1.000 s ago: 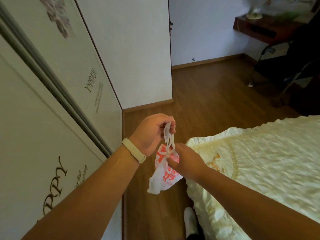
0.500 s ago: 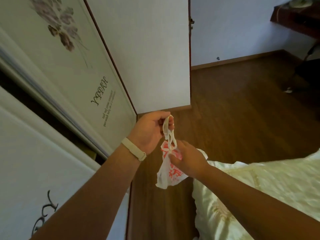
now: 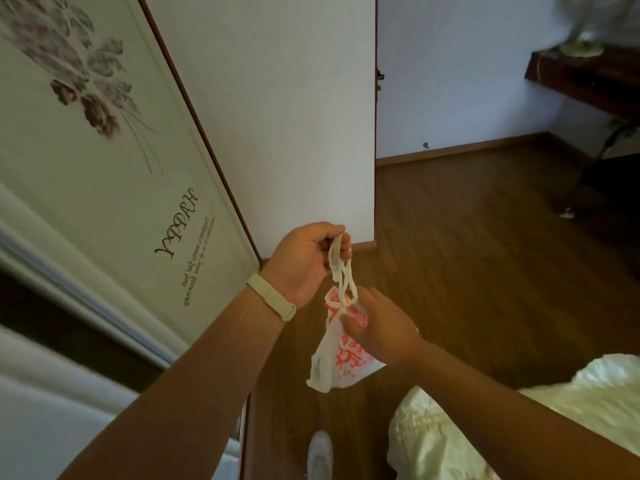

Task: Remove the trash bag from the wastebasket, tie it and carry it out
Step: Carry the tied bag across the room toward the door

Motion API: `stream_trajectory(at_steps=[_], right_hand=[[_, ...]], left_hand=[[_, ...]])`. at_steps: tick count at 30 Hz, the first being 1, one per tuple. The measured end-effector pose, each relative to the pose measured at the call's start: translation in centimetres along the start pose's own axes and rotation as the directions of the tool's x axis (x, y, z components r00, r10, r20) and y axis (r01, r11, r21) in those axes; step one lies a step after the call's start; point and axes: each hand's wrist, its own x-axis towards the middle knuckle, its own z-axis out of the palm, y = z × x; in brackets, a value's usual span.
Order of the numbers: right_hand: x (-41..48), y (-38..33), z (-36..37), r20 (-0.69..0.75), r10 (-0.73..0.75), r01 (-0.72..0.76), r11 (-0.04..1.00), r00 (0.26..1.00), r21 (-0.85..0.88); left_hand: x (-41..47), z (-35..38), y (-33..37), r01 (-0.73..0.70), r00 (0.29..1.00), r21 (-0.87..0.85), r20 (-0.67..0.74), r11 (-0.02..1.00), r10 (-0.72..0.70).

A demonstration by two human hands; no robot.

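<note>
I see both hands raised in front of me over the wooden floor [image 3: 467, 271], between the wardrobe on the left and the bed on the right.

Left hand [image 3: 304, 261]: closed in a fist around the upper ends of the bag handles [image 3: 341, 268], which run out from between its fingers and hang downward as thin, twisted white loops. A pale wristband [image 3: 272, 301] sits on this wrist.

Right hand [image 3: 379, 329]: positioned lower and just to the right of the left hand, not touching it. Its fingers pinch the trash bag [image 3: 341, 358] at the neck, where the handles meet in a knot.

Trash bag: small, white with red print, hanging free in the air below the right hand. It touches neither the floor nor the bed. Its body is partly hidden behind the right hand and wrist.

Surroundings: the cream bed cover [image 3: 519, 427] fills the lower right corner. The wardrobe door [image 3: 114, 168] on the left carries a flower print and lettering. A white shoe [image 3: 320, 452] shows on the floor at the bottom edge. A dark wooden shelf [image 3: 581, 81] sits at the far upper right, blurred.
</note>
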Motion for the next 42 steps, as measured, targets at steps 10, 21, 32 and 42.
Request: stream_trajectory(at_steps=[10,21,32,42], right_hand=[[12.4,-0.7,0.9,0.046,0.171,-0.168,0.984,0.984,-0.055],[22.9,0.0,-2.7,-0.133,0.22,-0.225,0.974,0.966,-0.022],[31.9,8.6,-7.8,-0.167,0.259,-0.258,0.966,0.951,0.032],[36.5,18.6,-18.4,-0.14,0.304,-0.302,0.953,0.942,0.039]], left_hand=[[15.1,-7.5,0.8,0.039,0.959,0.134,0.272,0.99,-0.075],[28.2,-7.1,4.3,-0.001,0.914,0.273,0.39,0.962,-0.11],[41.5,-0.2,2.3,0.12,0.932,0.264,0.303,0.957,-0.2],[52.2,10.5,1.1,0.125,0.914,0.364,0.319,0.923,-0.25]])
